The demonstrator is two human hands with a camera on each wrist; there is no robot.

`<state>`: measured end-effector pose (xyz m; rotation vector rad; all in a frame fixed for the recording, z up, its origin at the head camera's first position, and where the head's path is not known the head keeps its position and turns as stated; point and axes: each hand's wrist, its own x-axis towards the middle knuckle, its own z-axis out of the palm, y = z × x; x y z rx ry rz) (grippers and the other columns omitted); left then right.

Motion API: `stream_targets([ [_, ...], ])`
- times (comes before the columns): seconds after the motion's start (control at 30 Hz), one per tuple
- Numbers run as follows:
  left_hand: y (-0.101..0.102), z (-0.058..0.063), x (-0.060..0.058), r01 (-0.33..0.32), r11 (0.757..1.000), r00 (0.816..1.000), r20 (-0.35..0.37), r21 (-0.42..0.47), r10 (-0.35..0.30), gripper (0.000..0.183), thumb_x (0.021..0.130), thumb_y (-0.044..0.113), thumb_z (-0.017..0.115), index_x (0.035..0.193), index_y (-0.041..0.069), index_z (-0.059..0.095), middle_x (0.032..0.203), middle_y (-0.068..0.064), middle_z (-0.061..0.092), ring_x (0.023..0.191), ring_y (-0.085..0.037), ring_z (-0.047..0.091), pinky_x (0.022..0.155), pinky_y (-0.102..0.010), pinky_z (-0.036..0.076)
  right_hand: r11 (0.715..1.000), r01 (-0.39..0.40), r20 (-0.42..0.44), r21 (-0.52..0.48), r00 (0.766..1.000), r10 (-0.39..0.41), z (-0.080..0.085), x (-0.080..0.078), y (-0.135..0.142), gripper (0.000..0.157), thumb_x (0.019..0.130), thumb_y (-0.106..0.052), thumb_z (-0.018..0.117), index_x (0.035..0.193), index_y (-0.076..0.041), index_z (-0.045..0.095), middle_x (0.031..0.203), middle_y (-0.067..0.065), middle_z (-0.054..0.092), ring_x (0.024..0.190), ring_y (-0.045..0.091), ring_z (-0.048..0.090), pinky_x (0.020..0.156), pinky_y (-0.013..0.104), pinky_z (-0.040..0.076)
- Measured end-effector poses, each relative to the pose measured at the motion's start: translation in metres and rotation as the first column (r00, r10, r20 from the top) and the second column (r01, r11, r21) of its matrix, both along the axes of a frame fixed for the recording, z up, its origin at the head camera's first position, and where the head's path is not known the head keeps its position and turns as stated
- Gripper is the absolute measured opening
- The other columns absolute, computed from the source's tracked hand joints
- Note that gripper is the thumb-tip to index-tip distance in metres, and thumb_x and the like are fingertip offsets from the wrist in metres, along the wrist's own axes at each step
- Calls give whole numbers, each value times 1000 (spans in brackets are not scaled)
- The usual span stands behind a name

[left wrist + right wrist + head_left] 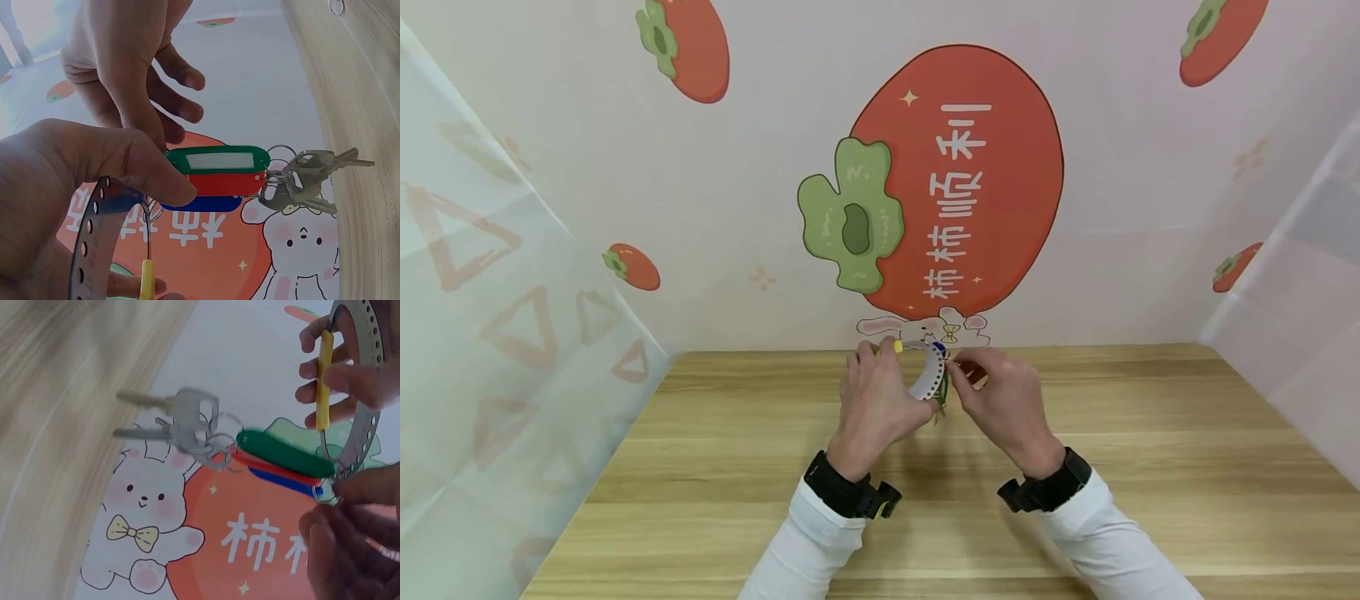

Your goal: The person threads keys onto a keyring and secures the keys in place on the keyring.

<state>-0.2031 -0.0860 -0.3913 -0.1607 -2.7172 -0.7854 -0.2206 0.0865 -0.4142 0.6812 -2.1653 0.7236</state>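
Observation:
My left hand [880,392] grips a curved metal key holder [931,377], a band with a row of holes along its edge and a wire with a yellow sleeve [324,381]. Just to the right, my right hand [1003,400] pinches the small rings at the ends of the key tags by the band. A green key tag [219,160], a red key tag [225,184] and a blue key tag [206,204] hang together there. Metal keys [190,425] dangle from the tags' other ends. In the left wrist view, my left thumb overlaps the tag ends.
Both hands are above a wooden table [925,533], close to its far edge. Behind it stands a backdrop [760,167] printed with persimmons and a rabbit. Pale panels rise at left and right. A small metal ring [336,7] lies on the wood in the left wrist view.

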Motion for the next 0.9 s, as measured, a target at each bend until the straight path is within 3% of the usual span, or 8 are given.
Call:
stream_targets([
  [0.2,3,0,2,-15,1000,1000,-4,-24,15,90,64,40,93,133,-3,56,113,-22,54,104,-39,51,74,-52,51,993,119,8,20,993,-119,-1,4,-4,12,84,-12,82,89,-1,78,79,9,74,66,20,70,55,35,55],
  [0.33,6,-2,2,-7,999,1000,-16,-34,7,93,62,40,94,135,-4,55,115,-23,55,107,-40,51,77,-54,51,988,149,-11,48,989,-149,-2,5,-6,11,84,-8,81,89,1,77,77,12,73,63,22,70,53,36,54],
  [0.63,8,-3,5,5,999,999,-32,-46,-6,96,60,43,95,133,-5,55,113,-23,55,107,-40,51,75,-54,51,991,94,-56,91,994,-89,-3,3,-3,2,84,2,78,84,2,76,69,9,67,51,19,61,44,28,41],
  [0.9,9,-2,6,7,998,1000,-13,-60,-8,98,60,44,94,134,-5,54,113,-23,55,106,-39,51,75,-55,52,985,64,-135,159,990,-42,-4,1,2,4,82,0,79,82,0,75,72,7,68,54,20,63,42,30,43],
])
